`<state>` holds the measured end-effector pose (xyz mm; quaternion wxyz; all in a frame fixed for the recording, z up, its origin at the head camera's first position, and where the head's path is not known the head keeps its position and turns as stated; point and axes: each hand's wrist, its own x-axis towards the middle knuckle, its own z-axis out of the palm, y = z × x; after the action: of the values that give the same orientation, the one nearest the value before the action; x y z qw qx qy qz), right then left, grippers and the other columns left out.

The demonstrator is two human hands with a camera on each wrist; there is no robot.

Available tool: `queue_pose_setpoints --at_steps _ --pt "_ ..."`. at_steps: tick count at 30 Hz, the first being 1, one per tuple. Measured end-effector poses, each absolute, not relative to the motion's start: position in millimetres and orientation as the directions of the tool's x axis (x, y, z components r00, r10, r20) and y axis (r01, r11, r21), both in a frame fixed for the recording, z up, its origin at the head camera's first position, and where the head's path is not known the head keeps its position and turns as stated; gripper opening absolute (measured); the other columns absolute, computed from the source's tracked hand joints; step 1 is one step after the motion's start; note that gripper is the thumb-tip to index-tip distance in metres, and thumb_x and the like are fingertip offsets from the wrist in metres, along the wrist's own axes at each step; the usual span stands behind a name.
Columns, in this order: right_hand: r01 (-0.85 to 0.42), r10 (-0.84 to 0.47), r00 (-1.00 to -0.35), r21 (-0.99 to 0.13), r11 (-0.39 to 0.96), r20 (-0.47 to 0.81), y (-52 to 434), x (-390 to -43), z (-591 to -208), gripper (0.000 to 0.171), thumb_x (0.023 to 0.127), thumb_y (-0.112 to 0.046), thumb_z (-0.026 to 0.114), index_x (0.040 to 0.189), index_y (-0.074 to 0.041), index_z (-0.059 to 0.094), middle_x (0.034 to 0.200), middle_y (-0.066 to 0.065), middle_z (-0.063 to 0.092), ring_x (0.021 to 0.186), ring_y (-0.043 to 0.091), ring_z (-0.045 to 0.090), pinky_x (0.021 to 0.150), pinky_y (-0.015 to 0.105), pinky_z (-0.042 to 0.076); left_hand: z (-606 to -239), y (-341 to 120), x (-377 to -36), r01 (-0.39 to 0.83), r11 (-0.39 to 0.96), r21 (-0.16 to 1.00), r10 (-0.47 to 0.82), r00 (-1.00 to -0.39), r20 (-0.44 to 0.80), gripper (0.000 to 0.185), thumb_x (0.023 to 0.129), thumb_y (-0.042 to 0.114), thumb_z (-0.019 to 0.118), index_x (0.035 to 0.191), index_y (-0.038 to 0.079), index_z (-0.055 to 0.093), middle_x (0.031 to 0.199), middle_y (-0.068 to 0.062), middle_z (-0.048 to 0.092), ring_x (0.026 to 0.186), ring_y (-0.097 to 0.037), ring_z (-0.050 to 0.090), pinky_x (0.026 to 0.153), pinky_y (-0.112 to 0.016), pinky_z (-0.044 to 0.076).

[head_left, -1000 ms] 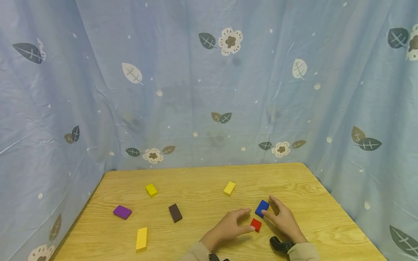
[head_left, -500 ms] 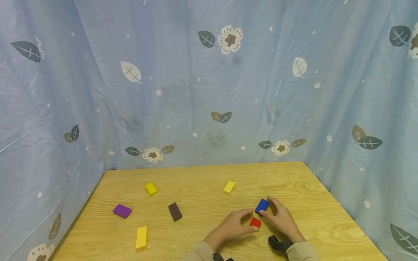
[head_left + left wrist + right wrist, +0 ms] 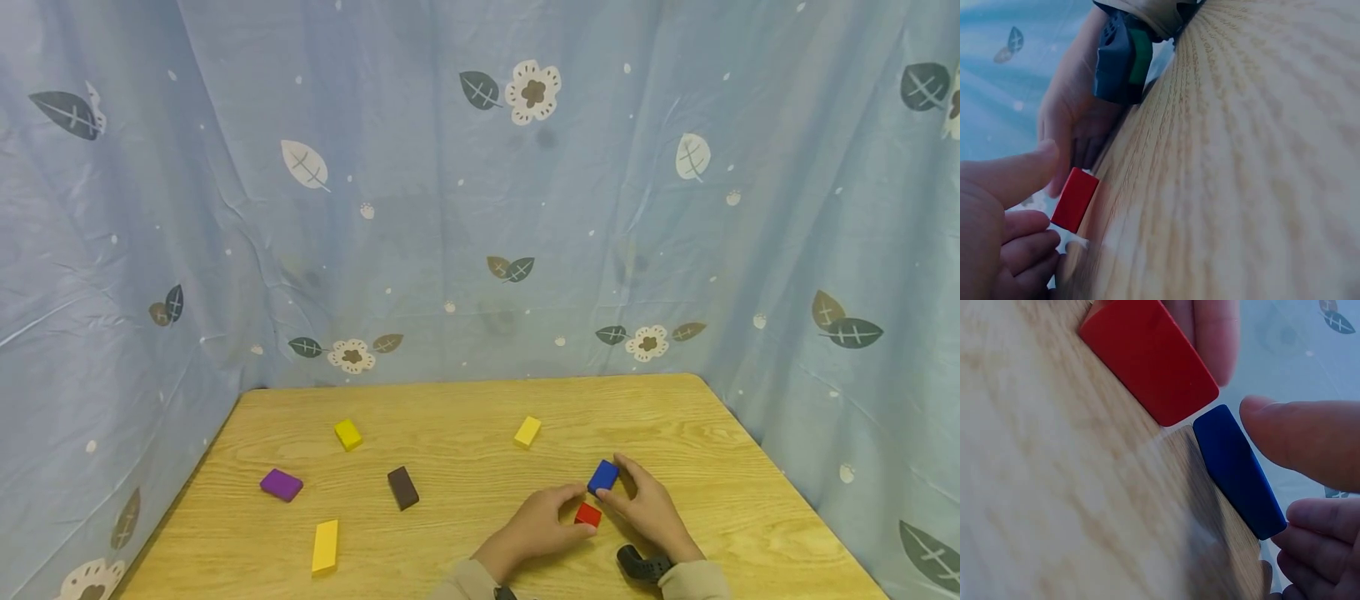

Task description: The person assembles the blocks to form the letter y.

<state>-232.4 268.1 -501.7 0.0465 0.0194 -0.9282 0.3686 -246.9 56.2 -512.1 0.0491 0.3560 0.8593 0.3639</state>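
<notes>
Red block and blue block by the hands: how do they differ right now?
The red block looks smaller than the blue block. Red lies nearer the person, at the left hand; blue lies farther back, at the right hand. Both are flat rectangular blocks on the wooden table.

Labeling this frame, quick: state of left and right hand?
Left hand: pinching the red block.
Right hand: pinching the blue block.

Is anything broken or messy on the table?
Nothing looks broken or spilled. The small coloured blocks just lie scattered at different angles on the wooden table. The left hand pinches the red block, the right hand the blue block.
</notes>
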Motion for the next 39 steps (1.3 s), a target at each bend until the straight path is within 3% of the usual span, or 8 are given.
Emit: queue_pose_setpoints --at_steps 8,21,30,39 --pt "-0.057 0.002 -0.996 -0.672 0.738 0.086 267.0 -228.9 -502.0 0.080 0.086 -0.046 0.065 0.143 0.003 0.036 0.143 0.028 0.039 0.131 0.048 0.037 0.104 0.063 0.032 -514.8 59.9 -245.1 0.625 0.504 0.596 0.653 -0.727 0.210 0.055 0.090 0.048 0.060 0.133 0.014 0.056 0.137 0.000 0.054 0.125 -0.016 0.053 0.102 -0.029 0.045" --pt "-0.068 -0.005 -0.995 -0.674 0.735 0.095 267.7 -232.6 -505.1 0.080 0.086 -0.048 0.065 0.143 0.001 0.037 0.142 0.029 0.041 0.129 0.049 0.039 0.103 0.064 0.033 -513.8 64.1 -239.6 0.608 0.586 0.535 0.609 -0.767 0.205 0.050 0.089 0.049 0.060 0.129 0.019 0.059 0.138 0.003 0.054 0.125 -0.020 0.053 0.103 -0.038 0.045" --pt "-0.084 -0.013 -0.994 -0.680 0.728 0.109 267.4 -233.3 -503.9 0.079 0.086 -0.046 0.066 0.142 0.002 0.038 0.140 0.029 0.043 0.128 0.047 0.041 0.103 0.063 0.034 -513.1 66.9 -238.6 0.603 0.599 0.526 0.592 -0.777 0.216 0.048 0.088 0.048 0.061 0.128 0.021 0.059 0.137 0.002 0.055 0.125 -0.018 0.053 0.104 -0.037 0.044" --pt "-0.077 -0.010 -0.995 -0.675 0.734 0.102 265.4 -230.8 -501.1 0.078 0.085 -0.045 0.067 0.141 0.002 0.040 0.138 0.029 0.046 0.126 0.046 0.044 0.103 0.062 0.035 -513.2 67.3 -237.4 0.586 0.618 0.524 0.586 -0.787 0.190 0.050 0.088 0.050 0.061 0.130 0.022 0.058 0.140 0.004 0.052 0.124 -0.030 0.053 0.100 -0.043 0.047"
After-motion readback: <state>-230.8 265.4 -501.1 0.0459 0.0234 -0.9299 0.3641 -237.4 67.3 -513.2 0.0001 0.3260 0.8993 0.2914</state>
